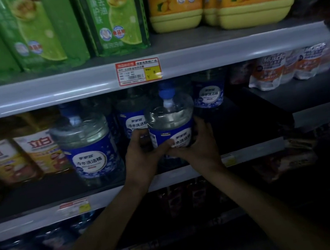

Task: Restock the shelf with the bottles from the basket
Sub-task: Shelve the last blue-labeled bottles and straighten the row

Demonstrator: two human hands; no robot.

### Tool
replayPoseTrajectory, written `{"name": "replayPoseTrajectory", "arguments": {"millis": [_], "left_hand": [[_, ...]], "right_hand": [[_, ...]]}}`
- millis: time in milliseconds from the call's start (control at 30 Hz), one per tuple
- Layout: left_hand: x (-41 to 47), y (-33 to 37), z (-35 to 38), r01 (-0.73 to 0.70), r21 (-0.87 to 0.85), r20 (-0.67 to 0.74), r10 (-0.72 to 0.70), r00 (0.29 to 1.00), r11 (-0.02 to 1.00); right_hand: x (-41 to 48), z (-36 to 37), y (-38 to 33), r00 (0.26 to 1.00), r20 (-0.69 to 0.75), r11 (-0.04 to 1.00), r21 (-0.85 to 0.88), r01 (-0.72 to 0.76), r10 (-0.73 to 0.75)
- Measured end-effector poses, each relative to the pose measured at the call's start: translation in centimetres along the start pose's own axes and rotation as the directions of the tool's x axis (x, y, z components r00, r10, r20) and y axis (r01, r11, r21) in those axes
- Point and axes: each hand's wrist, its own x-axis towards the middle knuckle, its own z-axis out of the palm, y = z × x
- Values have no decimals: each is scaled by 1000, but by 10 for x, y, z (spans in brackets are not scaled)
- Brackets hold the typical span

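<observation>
Grey shelf (250, 150), dim aisle | left hand (140, 154), right hand (198, 147) clasp clear bottle (170, 122)

- The scene was dim, darkest at the bottom and right.
- Glare streaked the upper shelf edge (89, 87).
- Green packs (36, 30) at the top left were blurred; edges bowed.

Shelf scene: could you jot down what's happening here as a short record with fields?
held item: clear round bottle with blue label and blue cap
holders: left hand and right hand, both gripping it
position: upright, at the front of the grey middle shelf
neighbour: matching blue-label bottle to its left, apart
above: green bottles, orange-yellow jugs
basket: not in view
</observation>
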Motion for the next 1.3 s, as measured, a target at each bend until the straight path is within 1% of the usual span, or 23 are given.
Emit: {"name": "replayPoseTrajectory", "arguments": {"millis": [133, 233, 333, 400, 467, 533, 600, 667, 733, 833, 900, 967, 1000, 1067, 1133, 1200, 1300], "left_hand": [[3, 0, -10, 4, 47, -12, -4, 1000, 999], [2, 0, -12, 3, 83, -24, -1, 1000, 997], [-5, -1, -11, -14, 132, -5, 15, 1000, 991], [-9, -2, -9, -45, 154, 18, 42, 999, 987], [-13, 2, -7, -79, 193, 11, 79, 997, 978], [-16, 2, -8, -105, 245, 12, 106, 994, 964], [-21, 1, -8, -133, 310, 36, 128, 991, 941], [-29, 0, -5, -135, 345, 51, 126, 991, 929], [-44, 2, 4, -131, 388, 40, 126, 991, 912], [-70, 8, 22, -169, 505, 10, 190, 982, 847], [-83, 11, 37, -247, 543, 61, 255, 965, 803], [-86, 12, 52, -289, 553, 111, 275, 955, 782], [-85, 13, 58, -291, 555, 124, 268, 955, 779], [-82, 15, 69, -278, 549, 146, 238, 960, 788], [-77, 15, 78, -271, 532, 165, 216, 962, 802], [-68, 15, 89, -251, 519, 155, 199, 968, 817], [-50, 14, 111, -222, 497, 152, 168, 974, 839]], "right_hand": [[0, 11, -3, 1000, 4, 1000, -23, -16, 16], [0, 14, -4, 999, 25, 1000, -8, -24, 24], [-3, 10, -3, 999, 44, 1000, -17, 3, -2], [-5, 4, -2, 996, 79, 999, -14, 29, -28], [-7, -3, -2, 991, 127, 998, -33, 58, -53], [-11, -10, -2, 984, 160, 991, -94, 93, -77], [-18, -18, -1, 979, 184, 972, -197, 129, -92], [-24, -27, -2, 972, 214, 948, -279, 154, -95], [-27, -36, -4, 959, 253, 919, -335, 209, -126], [-30, -52, -6, 947, 307, 862, -448, 236, -100], [-31, -63, -6, 947, 307, 819, -518, 246, -91], [-31, -75, -4, 948, 298, 783, -560, 269, -113], [-31, -81, -3, 951, 289, 769, -583, 262, -106], [-29, -92, 4, 965, 260, 755, -624, 204, -46], [-28, -103, 13, 974, 228, 777, -613, 144, -1], [-25, -112, 21, 979, 201, 803, -585, 111, 11], [-14, -122, 33, 988, 154, 779, -621, 86, 14]]}}
